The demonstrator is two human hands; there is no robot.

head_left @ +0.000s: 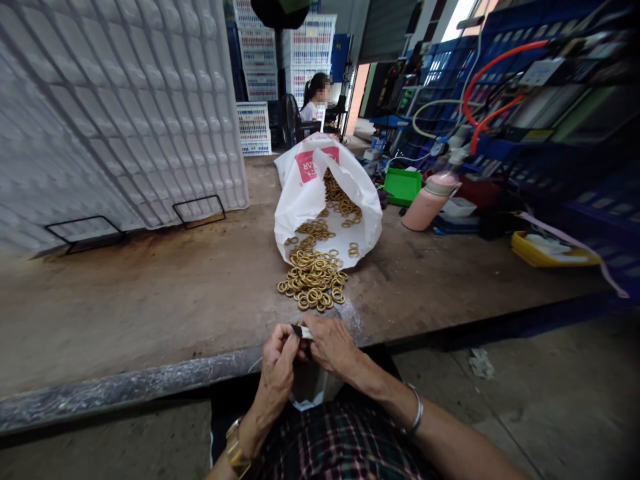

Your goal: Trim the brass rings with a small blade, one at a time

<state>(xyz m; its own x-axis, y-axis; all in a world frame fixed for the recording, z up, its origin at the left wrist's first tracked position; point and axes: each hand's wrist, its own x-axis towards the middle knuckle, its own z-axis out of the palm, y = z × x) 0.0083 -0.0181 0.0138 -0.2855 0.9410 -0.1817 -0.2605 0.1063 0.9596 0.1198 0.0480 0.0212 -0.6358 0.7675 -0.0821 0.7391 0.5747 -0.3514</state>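
Observation:
Close together at the table's front edge, my left hand [279, 363] and my right hand [333, 345] both have their fingers closed in a pinch. Between them shows a small black-and-white piece [303, 331], too small for me to name its kind. Just beyond my fingers lies a heap of brass-coloured rings [314, 277]. The rings spill from the mouth of a white plastic sack [300, 207] with red print, which lies on its side. More rings are inside the sack. My fingertips are partly hidden behind the hands.
White moulded plastic trays [190, 107] stand upright at the left on the wooden table [125, 300], by black wire stands [200, 210]. To the right are a pink bottle [427, 203], a green tray [403, 185] and a yellow tray [550, 252]. A person [313, 100] sits behind.

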